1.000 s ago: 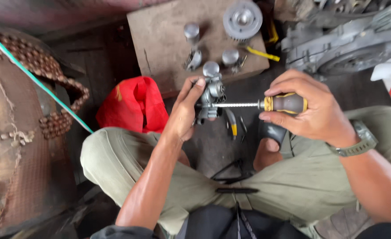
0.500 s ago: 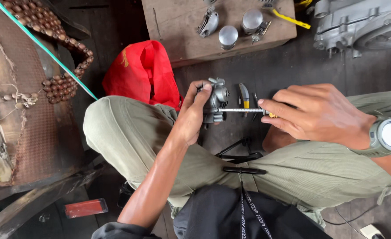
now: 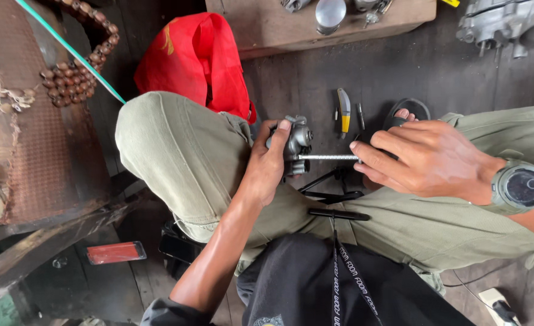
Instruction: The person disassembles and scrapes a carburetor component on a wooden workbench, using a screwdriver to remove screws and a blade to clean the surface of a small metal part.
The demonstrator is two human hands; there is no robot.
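The left hand clasps a small grey metal part over the knee, while the right hand, closed on a screwdriver, has its tip seated in the part, the fastener apparently unfinished.

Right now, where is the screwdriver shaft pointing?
In the head view, the screwdriver shaft runs level from the right hand into the small metal part gripped by the left hand, between the knees.
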